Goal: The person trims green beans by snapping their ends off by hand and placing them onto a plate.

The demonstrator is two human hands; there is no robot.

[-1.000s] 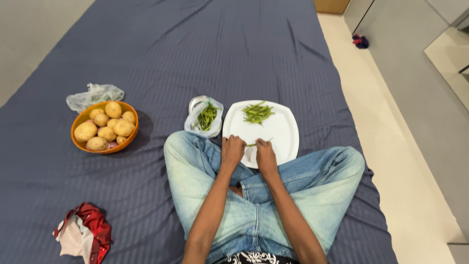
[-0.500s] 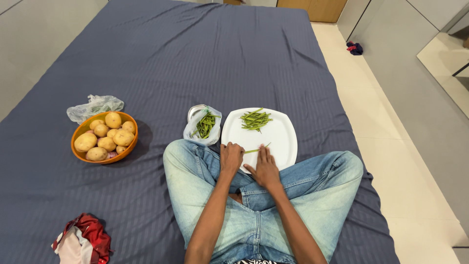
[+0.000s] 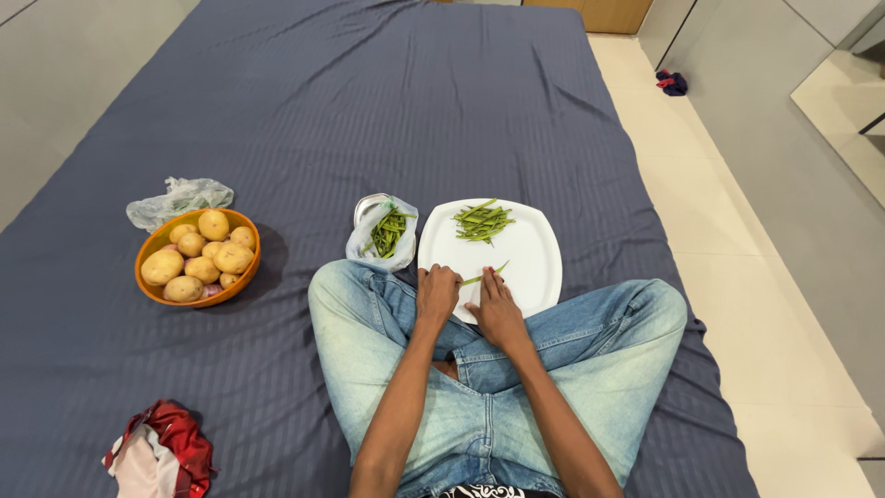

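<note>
I sit cross-legged in jeans on a dark blue sheet. My left hand (image 3: 437, 293) pinches one end of a thin green bean (image 3: 486, 275) at the near edge of a white plate (image 3: 532, 263). My right hand (image 3: 498, 306) rests beside it, fingers laid flat against the bean's other part. A small pile of cut green beans (image 3: 482, 221) lies at the plate's far side. A clear plastic bag of whole green beans (image 3: 385, 234) sits over a small steel bowl, just left of the plate.
An orange bowl of potatoes (image 3: 198, 256) stands to the left, a crumpled plastic bag (image 3: 178, 198) behind it. A red and white cloth (image 3: 161, 448) lies at near left. Pale tiled floor (image 3: 737, 231) runs along the sheet's right edge.
My right hand went from pinching the bean to lying flatter with its fingers stretched beside it. The left hand kept its hold. The view shifted slightly.
</note>
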